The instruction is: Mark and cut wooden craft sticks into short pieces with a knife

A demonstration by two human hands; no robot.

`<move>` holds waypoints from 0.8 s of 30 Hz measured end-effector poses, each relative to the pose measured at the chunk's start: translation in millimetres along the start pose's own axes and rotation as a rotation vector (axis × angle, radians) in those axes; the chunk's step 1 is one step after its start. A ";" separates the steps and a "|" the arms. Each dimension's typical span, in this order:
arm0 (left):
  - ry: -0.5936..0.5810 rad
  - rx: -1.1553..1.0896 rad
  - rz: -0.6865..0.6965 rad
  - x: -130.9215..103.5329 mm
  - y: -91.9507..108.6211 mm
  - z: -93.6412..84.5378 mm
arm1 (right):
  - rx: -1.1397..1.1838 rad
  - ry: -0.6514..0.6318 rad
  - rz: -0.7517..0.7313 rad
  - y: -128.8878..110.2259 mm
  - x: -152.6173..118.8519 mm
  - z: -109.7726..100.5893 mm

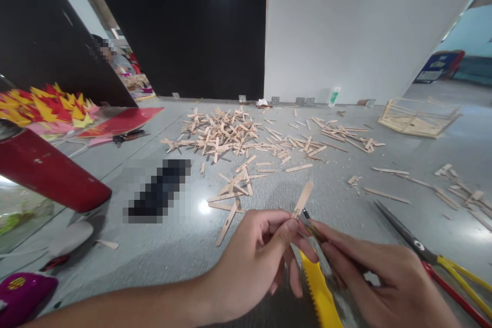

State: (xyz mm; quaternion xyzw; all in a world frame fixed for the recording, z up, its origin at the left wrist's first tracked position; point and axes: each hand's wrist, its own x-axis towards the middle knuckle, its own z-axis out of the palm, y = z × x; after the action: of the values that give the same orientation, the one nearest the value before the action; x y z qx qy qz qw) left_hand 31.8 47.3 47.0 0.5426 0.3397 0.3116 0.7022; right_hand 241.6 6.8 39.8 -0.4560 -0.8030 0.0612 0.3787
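Note:
Between thumb and fingers, my left hand [265,256] pinches a wooden popsicle stick [305,197] that points up and away, with a small greenish mark near the thumb. My right hand [378,271] is closed around a slim dark tool [315,230]. Its metal tip meets the stick beside my left thumb; fingers hide most of it, so its exact kind is unclear. Below both hands lies a yellow strip [319,287] with a toothed edge. Scissors [418,248] with red and yellow handles rest at the right, near my right hand.
A heap of popsicle sticks [221,133] spreads across the grey table. A stick frame [418,118] stands back right, a glue tube [334,96] by the white panel. Leftward are a red cylinder [54,169], a white mouse [72,237], a purple device [25,292] and a blurred-out dark object [161,192].

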 end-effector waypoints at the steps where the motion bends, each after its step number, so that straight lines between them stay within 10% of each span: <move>1: -0.008 -0.020 -0.012 0.7 0.6 -0.8 | 0.035 -0.018 -0.003 0.9 0.4 -1.3; 14: -0.102 -0.195 -0.204 3.7 11.9 -15.1 | -0.012 -0.114 -0.248 27.1 10.4 -10.3; 24: -0.065 0.050 -0.050 2.3 14.4 -12.7 | -0.108 -0.111 -0.264 23.0 8.2 -15.9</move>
State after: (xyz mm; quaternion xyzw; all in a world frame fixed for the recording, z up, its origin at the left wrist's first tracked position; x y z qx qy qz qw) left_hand 21.7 59.3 58.4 0.5612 0.3379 0.2676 0.7066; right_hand 265.5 22.6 45.4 -0.3620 -0.8779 -0.0074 0.3134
